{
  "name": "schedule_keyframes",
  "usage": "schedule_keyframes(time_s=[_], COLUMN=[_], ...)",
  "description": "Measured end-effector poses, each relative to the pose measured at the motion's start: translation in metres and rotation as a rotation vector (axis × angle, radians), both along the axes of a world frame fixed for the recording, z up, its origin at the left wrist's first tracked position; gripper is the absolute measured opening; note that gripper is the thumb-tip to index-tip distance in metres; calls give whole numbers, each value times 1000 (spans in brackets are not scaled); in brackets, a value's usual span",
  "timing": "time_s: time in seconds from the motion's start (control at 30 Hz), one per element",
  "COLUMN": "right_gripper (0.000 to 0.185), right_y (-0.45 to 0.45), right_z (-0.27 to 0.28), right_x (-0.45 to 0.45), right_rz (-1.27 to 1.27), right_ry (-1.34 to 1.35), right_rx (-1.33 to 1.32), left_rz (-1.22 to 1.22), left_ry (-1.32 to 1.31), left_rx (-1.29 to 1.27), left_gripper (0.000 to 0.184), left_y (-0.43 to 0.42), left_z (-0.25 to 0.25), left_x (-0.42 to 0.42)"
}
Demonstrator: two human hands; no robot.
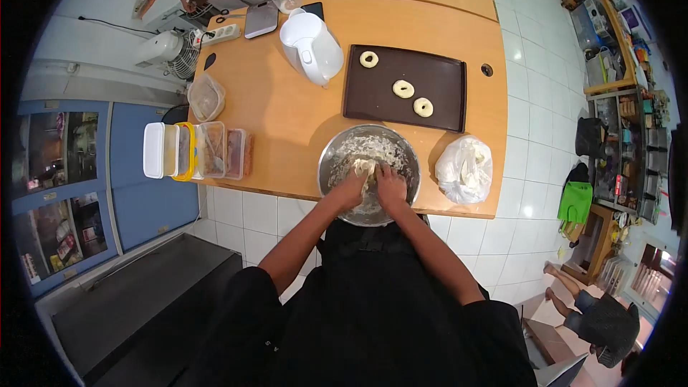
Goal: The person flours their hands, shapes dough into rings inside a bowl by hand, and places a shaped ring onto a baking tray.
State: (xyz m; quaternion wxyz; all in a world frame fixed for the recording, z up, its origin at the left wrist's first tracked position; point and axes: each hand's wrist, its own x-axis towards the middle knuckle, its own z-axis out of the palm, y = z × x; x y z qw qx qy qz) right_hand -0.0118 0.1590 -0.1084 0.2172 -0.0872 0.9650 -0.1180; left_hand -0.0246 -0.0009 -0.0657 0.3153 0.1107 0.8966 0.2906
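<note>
So far three rings (397, 89) sit on tray (438, 79); dough (364, 166) in bowl (410, 152) looks shaggy, unfinished. Left hand (350, 191) grip clamped on dough; right hand (391, 188) grip, can't tell.

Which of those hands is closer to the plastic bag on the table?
Right. The right hand is in the metal bowl, left of the plastic bag; the left hand is in there too, but farther left from the bag.

left: room between bowl (325, 165) and containers (212, 150) | right: narrower, plastic bag (465, 170) | beyond: tray (374, 97) blocks
</note>
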Motion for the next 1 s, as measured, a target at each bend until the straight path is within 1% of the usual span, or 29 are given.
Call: schedule_keyframes(time_s=[0.07,0.17,0.27,0.3,0.37,0.4,0.47,0.5,0.6,0.7,0.8,0.9,0.97,1.0], right_gripper=[45,45,47,48,58,64,64,64,65,69,76,83,83,82], right_y=[-4,-7,-6,-5,-3,-2,-1,2,7,9,12,4,-2,-5], right_z=[0,-1,1,2,-2,-4,0,0,-9,-3,6,17,22,23], right_x=[1,2,1,1,2,1,-1,1,6,4,3,-1,-2,-2], right_rz=[6,9,9,8,-6,-14,-27,-38,-26,-7,-9,-70,-88,-94], right_ry=[-9,3,-23,-39,-22,-9,-36,-54,19,-70,-69,-111,-20,23], right_rx=[33,50,36,28,-18,-40,-60,-66,-90,-82,-141,-109,-165,-193], left_rz=[-17,32,136,82,-19,-34,-73,-87,-110,-110,-40,-84,-77,-70], left_ry=[31,97,442,369,224,214,193,308,398,432,402,337,240,188], left_rx=[20,-82,-181,-213,-275,-282,-293,-291,-197,-171,-75,6,155,227], left_gripper=[59,62,57,59,65,63,58,43,32,25,22,21,22,23], left_y=[-5,-7,5,5,1,3,6,7,2,0,-2,-16,-21,-22], left_z=[4,21,44,37,8,-4,-23,-25,-50,-60,-61,-65,-58,-46], left_x=[8,11,8,7,6,9,17,17,5,-13,-28,-39,-44,-46])
